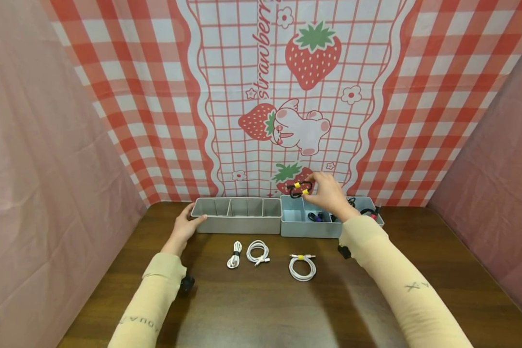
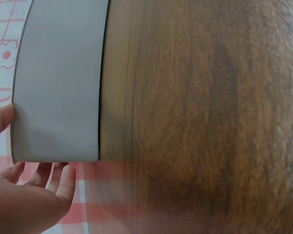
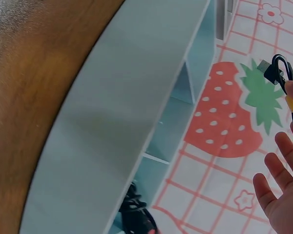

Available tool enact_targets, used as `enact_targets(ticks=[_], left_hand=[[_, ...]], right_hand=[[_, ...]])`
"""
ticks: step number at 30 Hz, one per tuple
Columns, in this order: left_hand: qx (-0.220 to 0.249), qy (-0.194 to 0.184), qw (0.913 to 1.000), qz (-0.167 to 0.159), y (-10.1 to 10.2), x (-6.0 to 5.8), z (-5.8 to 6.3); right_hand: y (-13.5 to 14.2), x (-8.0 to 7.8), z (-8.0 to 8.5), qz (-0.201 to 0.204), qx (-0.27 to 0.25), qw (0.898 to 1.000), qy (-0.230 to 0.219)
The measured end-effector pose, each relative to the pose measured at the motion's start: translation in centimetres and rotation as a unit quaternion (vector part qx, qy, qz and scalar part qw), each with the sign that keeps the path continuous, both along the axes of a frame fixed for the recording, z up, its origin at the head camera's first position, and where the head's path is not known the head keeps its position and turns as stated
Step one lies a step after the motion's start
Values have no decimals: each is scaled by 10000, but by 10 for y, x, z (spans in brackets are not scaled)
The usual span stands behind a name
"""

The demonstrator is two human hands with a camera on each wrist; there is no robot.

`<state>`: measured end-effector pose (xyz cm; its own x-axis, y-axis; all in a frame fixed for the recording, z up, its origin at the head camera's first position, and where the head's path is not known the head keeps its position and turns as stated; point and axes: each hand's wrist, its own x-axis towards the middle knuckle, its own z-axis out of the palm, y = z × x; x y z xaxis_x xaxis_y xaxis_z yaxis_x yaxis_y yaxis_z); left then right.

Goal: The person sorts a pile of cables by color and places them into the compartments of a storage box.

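Observation:
My left hand (image 1: 184, 228) holds the left end of a grey divided storage box (image 1: 239, 225). Its thumb lies at the front rim, and its fingers reach round the end wall in the left wrist view. Above a light blue divided box (image 1: 308, 230), my right hand (image 1: 329, 194) pinches a coiled black USB cable (image 3: 279, 63) between thumb and forefinger. Yellow ties band that cable, and its other fingers are spread. Inside the blue box, a dark cable with a purple tie (image 1: 316, 217) lies in one compartment; my right hand and wrist partly hide the others.
In front of the boxes lie a white cable with a black tie (image 1: 236, 255), a coiled white cable (image 1: 258, 252) and a white cable with a yellow tie (image 1: 302, 268). More dark cables (image 1: 368, 211) fill the blue box's right end. A strawberry-print cloth (image 1: 261, 72) hangs behind.

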<state>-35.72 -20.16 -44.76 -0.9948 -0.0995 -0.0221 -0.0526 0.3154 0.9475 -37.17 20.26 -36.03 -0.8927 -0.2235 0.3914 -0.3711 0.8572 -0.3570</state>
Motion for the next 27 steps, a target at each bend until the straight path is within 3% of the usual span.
enact_targets(ticks=[12,27], left_hand=[[36,-53,10000,20,-1,0,0],[74,4,10000,-3,-1,-2,-1]], right_hand=[[2,-5,-23,-130,-306,9993,-159],[5,-8,-46,3,-607,9973,-419]])
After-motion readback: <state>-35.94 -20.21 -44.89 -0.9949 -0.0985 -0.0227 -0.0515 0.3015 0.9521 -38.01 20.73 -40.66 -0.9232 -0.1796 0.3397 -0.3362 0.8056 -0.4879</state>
